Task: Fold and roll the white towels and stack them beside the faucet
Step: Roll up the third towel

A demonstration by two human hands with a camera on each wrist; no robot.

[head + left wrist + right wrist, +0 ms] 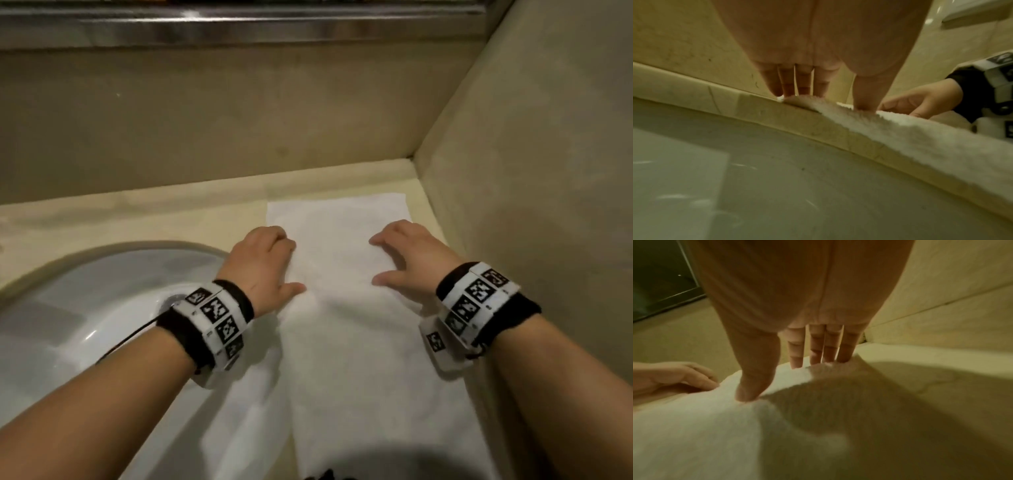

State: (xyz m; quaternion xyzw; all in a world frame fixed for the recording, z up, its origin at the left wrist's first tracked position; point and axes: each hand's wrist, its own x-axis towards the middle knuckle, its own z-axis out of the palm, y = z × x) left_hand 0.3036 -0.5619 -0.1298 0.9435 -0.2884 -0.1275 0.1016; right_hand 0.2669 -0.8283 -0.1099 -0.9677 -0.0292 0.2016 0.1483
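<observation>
- White towel (346, 329) lies as a long strip from the bench's near edge toward its far right corner.
- Left hand (263, 267) and right hand (407, 260) press it mid-length, fingers straight and spread.
- Sink (68, 308) lies left; bench (137, 219) beyond.

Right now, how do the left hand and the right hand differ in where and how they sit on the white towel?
The left hand sits at the white towel's sink-side edge; the right hand sits near its wall-side edge. In the head view the left hand's fingers look tucked down at the edge, while the right hand's spread flatter. Both press fingertips and thumb onto the towel, which lies flat and unrolled.
</observation>
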